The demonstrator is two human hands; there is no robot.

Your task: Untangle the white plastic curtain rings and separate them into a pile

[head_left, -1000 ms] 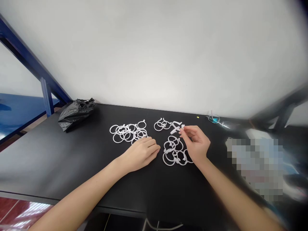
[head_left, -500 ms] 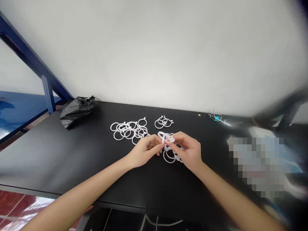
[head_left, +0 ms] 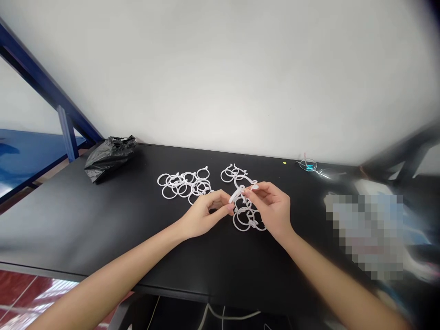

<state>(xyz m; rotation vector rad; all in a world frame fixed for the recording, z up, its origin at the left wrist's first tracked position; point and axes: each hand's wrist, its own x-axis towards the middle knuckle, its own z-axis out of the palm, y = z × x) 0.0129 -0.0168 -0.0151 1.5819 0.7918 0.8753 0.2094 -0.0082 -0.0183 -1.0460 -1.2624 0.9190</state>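
Observation:
My left hand (head_left: 206, 213) and my right hand (head_left: 273, 206) meet over the black table (head_left: 137, 247), both pinching one white plastic ring (head_left: 240, 191) held just above the surface. Right under the hands lies a cluster of white rings (head_left: 246, 219). A larger pile of white rings (head_left: 185, 184) lies to the left, beyond my left hand. A small group of rings (head_left: 233, 173) sits farther back near the wall.
A crumpled black plastic bag (head_left: 109, 156) lies at the table's back left. A small clear object with a blue-green glint (head_left: 307, 165) sits at the back right. A blurred patch covers the right side. Blue metal framing (head_left: 65, 128) stands on the left.
My right hand carried a white ring from the back toward the middle. My left hand lifted from the table and joined it, so both hands now pinch the ring.

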